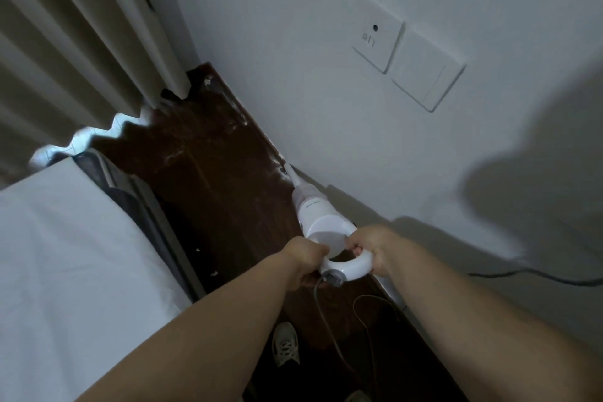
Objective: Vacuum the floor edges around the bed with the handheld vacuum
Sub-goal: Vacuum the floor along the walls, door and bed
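Hands, left hand (305,263) and right hand (370,249), gripped the loop handle of a white handheld vacuum (321,222), nozzle angled away toward the wall's (326,127) base, label unreadable.

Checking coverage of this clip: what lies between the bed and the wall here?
In the head view, a strip of dark wooden floor runs between the bed and the wall, with white specks on it.

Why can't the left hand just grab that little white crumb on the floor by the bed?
Probably not right now. The left hand is busy gripping the vacuum's handle. The crumb lies on bare floor beside the bed, with nothing in the way, so letting go and bending down would likely do.
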The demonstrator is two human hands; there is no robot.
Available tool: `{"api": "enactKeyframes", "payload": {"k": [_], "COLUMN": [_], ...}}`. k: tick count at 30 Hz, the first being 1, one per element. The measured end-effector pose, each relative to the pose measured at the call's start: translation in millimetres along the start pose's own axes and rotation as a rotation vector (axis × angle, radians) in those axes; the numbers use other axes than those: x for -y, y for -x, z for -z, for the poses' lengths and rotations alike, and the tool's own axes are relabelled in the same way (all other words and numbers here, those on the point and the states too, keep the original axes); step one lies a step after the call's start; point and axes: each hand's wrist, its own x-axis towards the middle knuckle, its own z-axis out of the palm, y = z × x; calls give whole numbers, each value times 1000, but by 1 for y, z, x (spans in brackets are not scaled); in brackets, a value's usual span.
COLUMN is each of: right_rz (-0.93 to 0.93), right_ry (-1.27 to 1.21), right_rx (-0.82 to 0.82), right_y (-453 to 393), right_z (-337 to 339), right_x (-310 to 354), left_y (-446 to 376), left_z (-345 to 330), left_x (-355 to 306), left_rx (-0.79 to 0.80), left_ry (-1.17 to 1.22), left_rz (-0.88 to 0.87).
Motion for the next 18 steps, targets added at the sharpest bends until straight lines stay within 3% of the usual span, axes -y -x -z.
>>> {"api": "enactKeyframes", "payload": {"k": [18], "right_rz": [-14], "right_ry": [-50], "right_rx": [26], "right_y": [-15], "right_z": [-21], "right_x": [68], "left_y": [-24], "left_z": [45], "left_x": [-52], "left_rx": [-3], "left_ry": [-24], "left_rz": [-18]}}
